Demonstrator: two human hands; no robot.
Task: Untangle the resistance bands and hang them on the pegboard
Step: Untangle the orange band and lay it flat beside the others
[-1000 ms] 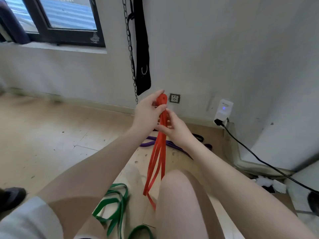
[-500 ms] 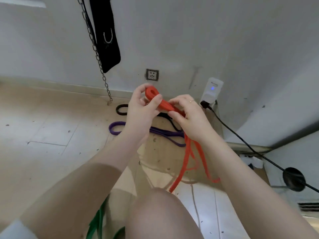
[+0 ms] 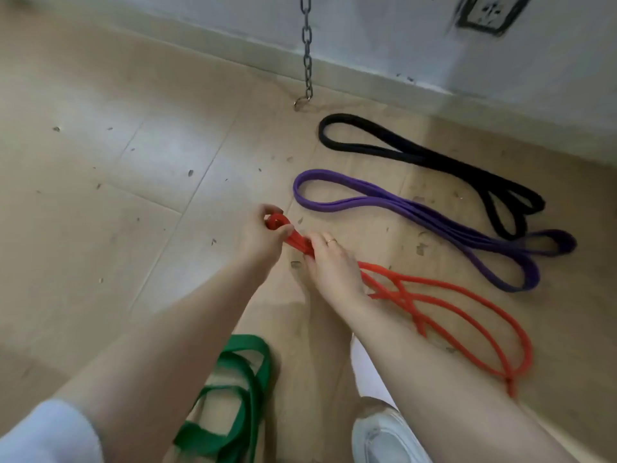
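A red resistance band (image 3: 460, 305) lies looped on the wooden floor, its left end gathered low over the floor between both hands. My left hand (image 3: 260, 238) pinches the small end loop. My right hand (image 3: 330, 265) presses and grips the bunched strands just right of it. A purple band (image 3: 430, 215) lies folded flat beyond the red one. A black band (image 3: 430, 158) lies past that, close to the wall. A green band (image 3: 240, 389) lies in loose loops near me, partly hidden by my left forearm. No pegboard is in view.
A metal chain (image 3: 307, 51) hangs down to a ring just above the floor by the baseboard. A wall socket (image 3: 490, 11) sits at the top right. My white shoe (image 3: 384, 436) stands at the bottom. Small debris dots the floor.
Both hands have brought the red band down from chest height to the floor, and its loops now lie spread to the right. The view has tilted down towards the floor.
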